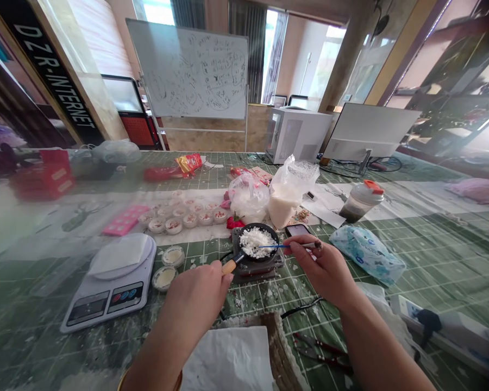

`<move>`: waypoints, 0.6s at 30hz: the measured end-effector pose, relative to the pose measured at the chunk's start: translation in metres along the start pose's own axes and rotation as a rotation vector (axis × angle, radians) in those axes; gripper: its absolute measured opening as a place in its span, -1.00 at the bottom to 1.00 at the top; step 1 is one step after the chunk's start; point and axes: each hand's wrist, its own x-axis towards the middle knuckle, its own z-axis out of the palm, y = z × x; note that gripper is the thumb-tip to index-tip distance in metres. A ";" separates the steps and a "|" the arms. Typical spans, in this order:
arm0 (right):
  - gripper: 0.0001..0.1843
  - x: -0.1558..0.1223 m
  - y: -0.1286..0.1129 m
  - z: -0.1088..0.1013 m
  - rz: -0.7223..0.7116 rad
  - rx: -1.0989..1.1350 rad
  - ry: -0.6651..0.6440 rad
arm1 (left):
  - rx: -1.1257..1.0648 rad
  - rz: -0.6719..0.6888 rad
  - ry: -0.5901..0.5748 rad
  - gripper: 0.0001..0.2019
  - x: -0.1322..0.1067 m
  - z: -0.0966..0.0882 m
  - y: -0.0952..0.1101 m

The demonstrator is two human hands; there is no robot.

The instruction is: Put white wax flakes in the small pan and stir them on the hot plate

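Observation:
A small black frying pan (277, 238) full of white flakes (256, 242) sits on a dark hot plate (257, 274). My left hand (204, 288) is closed round the pan's wooden handle (229, 267). Between the fingers of my right hand (315, 266) is a thin blue stick (274, 246), its tip among the flakes. Left of the pan stand two small cups of pale contents (165, 277). Just behind the pan are a bag of cream-coloured granules (283, 203) and another clear plastic bag (248, 196). A phone (297, 230) lies beside the pan.
A white kitchen scale (108, 290) stands at left, with several small filled cups (173, 225) and a pink mould (125, 219) behind it. At right are a tissue pack (367, 254), an orange-lidded jar (362, 202) and a power strip (444, 323). Pliers-like red-handled tool (321, 347) lies near my right forearm.

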 end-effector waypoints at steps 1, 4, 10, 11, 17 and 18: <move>-0.77 0.000 0.000 -0.001 -0.013 -0.003 -0.017 | -0.002 0.000 0.000 -0.68 0.000 0.000 0.000; -0.77 0.001 0.000 0.000 -0.036 -0.043 -0.030 | 0.003 -0.017 0.001 -0.68 0.001 0.000 -0.001; -0.78 0.002 -0.001 0.000 -0.005 -0.068 0.073 | 0.008 -0.038 -0.021 -0.65 0.001 -0.001 -0.001; -0.78 0.002 -0.001 0.000 -0.015 -0.078 0.073 | 0.011 -0.041 -0.024 -0.65 0.001 -0.001 -0.001; -0.77 0.002 0.000 -0.003 -0.047 -0.114 0.096 | 0.018 -0.039 -0.037 -0.63 0.001 -0.002 0.001; -0.77 0.002 0.001 -0.005 -0.045 -0.113 0.129 | 0.020 -0.037 -0.034 -0.63 0.001 -0.002 0.001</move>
